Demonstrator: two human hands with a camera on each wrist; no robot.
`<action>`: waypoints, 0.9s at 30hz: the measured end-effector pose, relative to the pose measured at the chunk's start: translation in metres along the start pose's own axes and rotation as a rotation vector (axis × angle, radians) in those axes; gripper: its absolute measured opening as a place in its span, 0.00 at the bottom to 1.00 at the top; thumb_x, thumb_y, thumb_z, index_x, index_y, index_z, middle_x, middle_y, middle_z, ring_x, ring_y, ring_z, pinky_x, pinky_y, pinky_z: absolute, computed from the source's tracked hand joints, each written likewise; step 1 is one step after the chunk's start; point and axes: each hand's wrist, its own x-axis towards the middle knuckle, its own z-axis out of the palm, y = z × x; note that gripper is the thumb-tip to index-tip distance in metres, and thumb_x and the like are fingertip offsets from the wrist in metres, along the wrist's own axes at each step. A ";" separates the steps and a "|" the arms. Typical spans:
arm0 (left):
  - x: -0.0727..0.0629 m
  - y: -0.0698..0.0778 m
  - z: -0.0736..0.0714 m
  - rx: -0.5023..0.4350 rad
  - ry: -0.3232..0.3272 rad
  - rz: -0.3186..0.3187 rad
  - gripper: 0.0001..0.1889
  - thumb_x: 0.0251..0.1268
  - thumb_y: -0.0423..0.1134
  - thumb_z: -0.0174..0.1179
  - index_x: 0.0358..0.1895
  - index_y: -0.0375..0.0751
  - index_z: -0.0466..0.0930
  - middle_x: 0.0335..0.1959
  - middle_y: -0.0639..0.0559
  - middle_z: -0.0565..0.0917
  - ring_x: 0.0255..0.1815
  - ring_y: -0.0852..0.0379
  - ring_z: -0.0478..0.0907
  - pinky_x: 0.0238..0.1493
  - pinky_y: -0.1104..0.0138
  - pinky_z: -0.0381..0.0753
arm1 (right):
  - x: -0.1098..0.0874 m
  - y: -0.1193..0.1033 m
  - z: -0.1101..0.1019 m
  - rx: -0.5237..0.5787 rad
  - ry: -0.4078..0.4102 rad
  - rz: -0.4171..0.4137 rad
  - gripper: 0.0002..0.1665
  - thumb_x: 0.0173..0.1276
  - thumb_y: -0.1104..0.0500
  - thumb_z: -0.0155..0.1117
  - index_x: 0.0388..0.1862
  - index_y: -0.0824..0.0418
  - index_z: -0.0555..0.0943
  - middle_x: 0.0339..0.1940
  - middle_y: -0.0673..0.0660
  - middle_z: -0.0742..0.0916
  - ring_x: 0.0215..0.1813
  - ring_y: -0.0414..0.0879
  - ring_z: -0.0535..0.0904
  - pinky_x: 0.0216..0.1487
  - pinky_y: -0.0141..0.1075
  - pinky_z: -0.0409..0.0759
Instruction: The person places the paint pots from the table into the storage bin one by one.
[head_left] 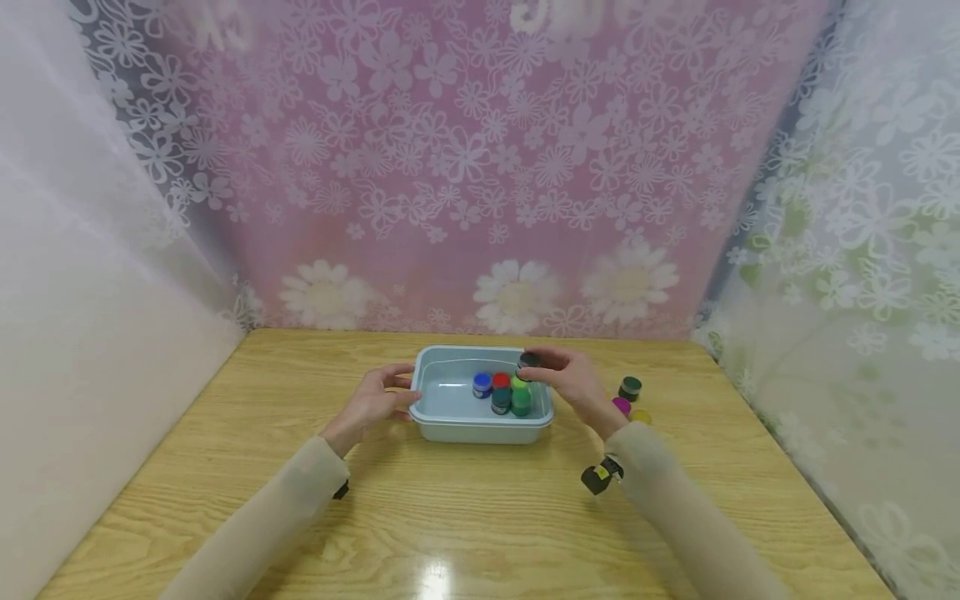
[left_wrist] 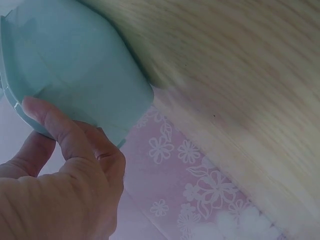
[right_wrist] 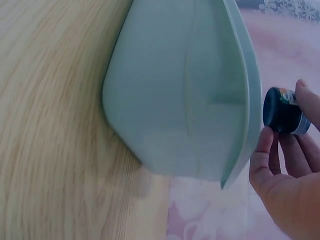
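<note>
pinching dark jar (head_left: 528,361) w/ r hand (head_left: 567,381), over right end of tub (head_left: 480,434), l hand (head_left: 371,405) gripping its left rim, blue jar (head_left: 482,385), red jar (head_left: 501,380) & greenish jars (head_left: 521,403) inside, dk green jar (head_left: 630,388), purple jar (head_left: 621,406) & yellow jar (head_left: 641,416) right of tub

1. Tub (head_left: 483,435): moulded plastic, smooth all over, with a soft sheen on its inner floor.
2. Surface (head_left: 480,508): wood-grained, smooth and glossy enough to throw back a bright patch of light.
3. Raised jar (right_wrist: 285,112): smooth, shiny plastic with a printed label.
4. Sleeves (head_left: 270,508): plain matt cloth.
5. Pink backdrop (head_left: 480,192): flower-printed sheet, mostly dull; cloth or thin plastic, too blurred to tell.
</note>
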 end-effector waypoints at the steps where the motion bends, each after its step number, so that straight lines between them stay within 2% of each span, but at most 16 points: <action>1: 0.000 0.000 0.000 0.000 0.000 0.000 0.31 0.63 0.30 0.64 0.70 0.41 0.68 0.59 0.34 0.75 0.41 0.50 0.82 0.47 0.47 0.86 | 0.001 -0.001 0.002 0.001 -0.011 -0.003 0.37 0.55 0.47 0.77 0.63 0.56 0.79 0.59 0.55 0.85 0.58 0.49 0.81 0.70 0.49 0.73; 4: -0.001 0.001 0.001 -0.002 0.000 -0.002 0.31 0.63 0.30 0.65 0.70 0.41 0.68 0.59 0.34 0.75 0.41 0.51 0.82 0.46 0.48 0.86 | 0.001 -0.004 0.008 0.014 -0.034 -0.013 0.36 0.56 0.49 0.77 0.63 0.57 0.79 0.59 0.55 0.85 0.57 0.48 0.82 0.68 0.48 0.74; 12: -0.001 0.002 0.003 0.009 -0.003 0.005 0.31 0.63 0.29 0.65 0.70 0.41 0.68 0.58 0.35 0.76 0.38 0.52 0.83 0.43 0.49 0.87 | 0.006 -0.005 0.021 -0.001 -0.063 -0.035 0.29 0.56 0.53 0.77 0.58 0.54 0.82 0.57 0.54 0.86 0.58 0.48 0.81 0.68 0.46 0.74; 19: 0.002 -0.002 0.001 0.004 -0.004 0.015 0.31 0.63 0.30 0.65 0.70 0.41 0.68 0.58 0.35 0.76 0.40 0.50 0.82 0.43 0.48 0.87 | 0.015 -0.009 0.035 -0.094 -0.127 -0.028 0.32 0.57 0.52 0.77 0.61 0.56 0.81 0.57 0.52 0.86 0.60 0.48 0.79 0.69 0.49 0.73; 27: 0.001 -0.002 -0.001 0.021 -0.003 -0.001 0.31 0.63 0.31 0.65 0.70 0.42 0.68 0.59 0.35 0.75 0.41 0.51 0.81 0.43 0.49 0.87 | 0.026 -0.004 0.051 -0.234 -0.177 -0.060 0.29 0.59 0.54 0.76 0.59 0.58 0.82 0.53 0.53 0.87 0.54 0.45 0.83 0.59 0.43 0.81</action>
